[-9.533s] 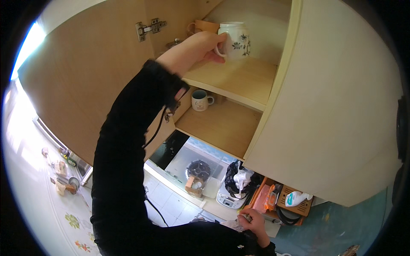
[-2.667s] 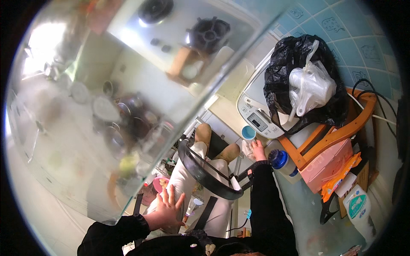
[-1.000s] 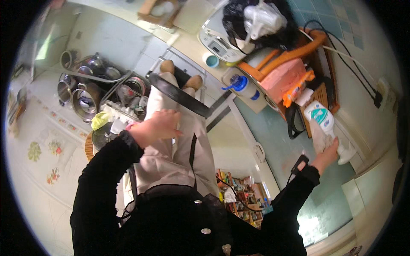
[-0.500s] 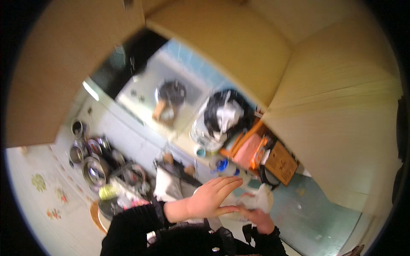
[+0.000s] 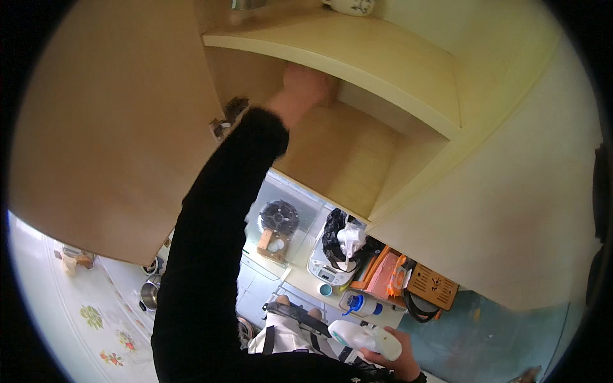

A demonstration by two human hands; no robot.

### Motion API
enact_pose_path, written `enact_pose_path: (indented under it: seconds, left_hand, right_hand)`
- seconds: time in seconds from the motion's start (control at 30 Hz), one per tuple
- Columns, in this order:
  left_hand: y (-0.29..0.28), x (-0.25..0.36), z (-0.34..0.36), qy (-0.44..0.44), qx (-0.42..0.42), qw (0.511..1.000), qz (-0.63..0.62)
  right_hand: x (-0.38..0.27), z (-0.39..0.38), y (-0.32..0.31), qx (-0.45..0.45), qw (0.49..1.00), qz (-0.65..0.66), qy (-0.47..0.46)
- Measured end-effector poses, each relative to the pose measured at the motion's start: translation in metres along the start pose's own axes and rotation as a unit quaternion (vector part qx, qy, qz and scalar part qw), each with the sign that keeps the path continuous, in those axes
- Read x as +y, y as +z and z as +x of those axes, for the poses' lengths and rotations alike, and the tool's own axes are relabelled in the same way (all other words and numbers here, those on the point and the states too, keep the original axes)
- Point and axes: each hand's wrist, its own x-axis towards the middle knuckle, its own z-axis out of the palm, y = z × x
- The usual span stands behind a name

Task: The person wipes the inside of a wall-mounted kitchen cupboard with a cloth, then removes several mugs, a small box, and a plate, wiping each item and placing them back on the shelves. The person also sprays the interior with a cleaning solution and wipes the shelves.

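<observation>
Left hand (image 5: 305, 85): I am reaching it up the frame under the shelf (image 5: 357, 54); fingers hidden, so I cannot tell the grip.
Right hand (image 5: 397, 357): I am wrapping it around the white bottle (image 5: 365, 337) at the lower edge, keeping it off the table (image 5: 300, 281).

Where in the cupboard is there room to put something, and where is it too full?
The lower wooden shelf is bare from the left hand out to its front edge and right wall. On the upper shelf, only a white patterned cup shows at the back; its front is bare. The counter around the white rice cooker and orange rack is crowded. The right hand holds a white spray bottle.
</observation>
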Motion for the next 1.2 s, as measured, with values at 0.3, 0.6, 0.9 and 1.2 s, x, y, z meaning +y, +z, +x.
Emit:
enact_pose_path:
  seconds: [0.3,0.6,0.9,1.2]
  left_hand:
    - [0.026,-0.047,0.077,0.006,-0.126,0.99,0.07]
    - [-0.011,-0.064,0.064,0.072,-0.091,0.991,-0.067]
    - [-0.069,-0.032,0.006,0.025,-0.064,0.995,-0.066]
    - [-0.111,-0.038,-0.198,-0.328,-0.134,0.731,-0.583]
  right_hand:
    - [0.005,-0.046,0.016,0.13,0.979,0.085,0.135]
    - [0.001,-0.024,0.034,0.096,0.994,-0.05,-0.012]
    - [-0.024,-0.014,0.016,0.113,0.99,-0.016,-0.083]
    - [-0.026,-0.007,-0.007,0.111,0.951,-0.142,-0.252]
